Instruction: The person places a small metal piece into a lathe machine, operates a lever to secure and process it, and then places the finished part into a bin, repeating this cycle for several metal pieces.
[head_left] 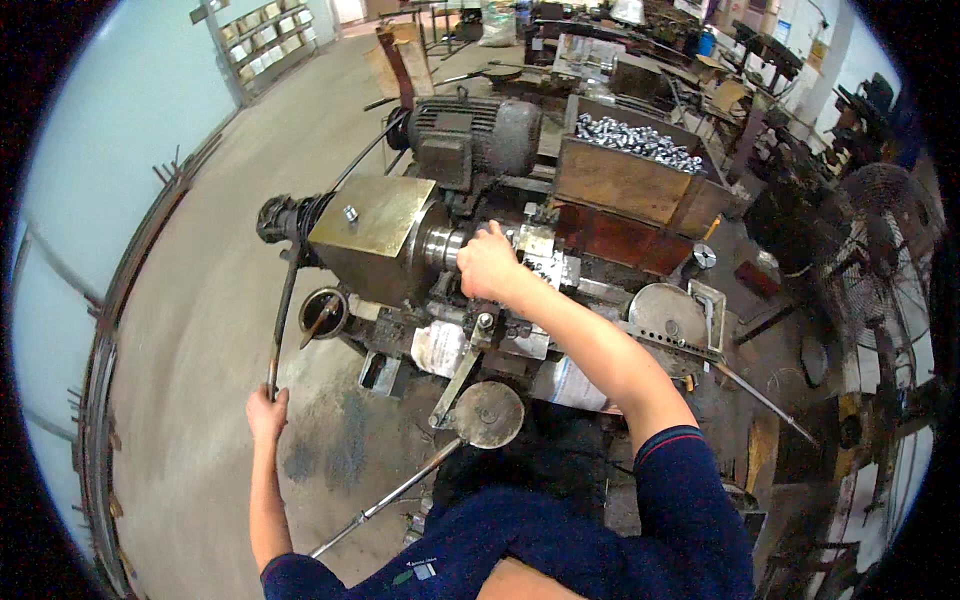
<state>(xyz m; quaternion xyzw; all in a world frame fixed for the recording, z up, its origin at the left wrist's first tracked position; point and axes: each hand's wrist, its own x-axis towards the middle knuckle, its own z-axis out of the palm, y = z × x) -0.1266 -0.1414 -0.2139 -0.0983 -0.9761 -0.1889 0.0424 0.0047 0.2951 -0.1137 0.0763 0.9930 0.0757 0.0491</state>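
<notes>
A long dark lever bar [283, 325] hangs from the left end of a small lathe's headstock [375, 240], and my left hand [267, 412] is wrapped round its lower end. My right hand [487, 266] reaches across the machine to the front of the shiny spindle nose [441, 247]. Its fingers are closed there, and whatever they hold is hidden behind the hand. Just right of that hand is the tool slide [540, 245], with small metal bits on it. One small shiny metal part [350, 213] stands on the headstock's brass-coloured top.
An electric motor [470, 135] sits behind the headstock. A rusty metal bin [630, 185] full of small shiny parts stands at the far right of the lathe. Nearer me are a round disc [489, 414], a long rod [385, 500] and white cloth [440, 348]. A caged fan [880, 240] stands right.
</notes>
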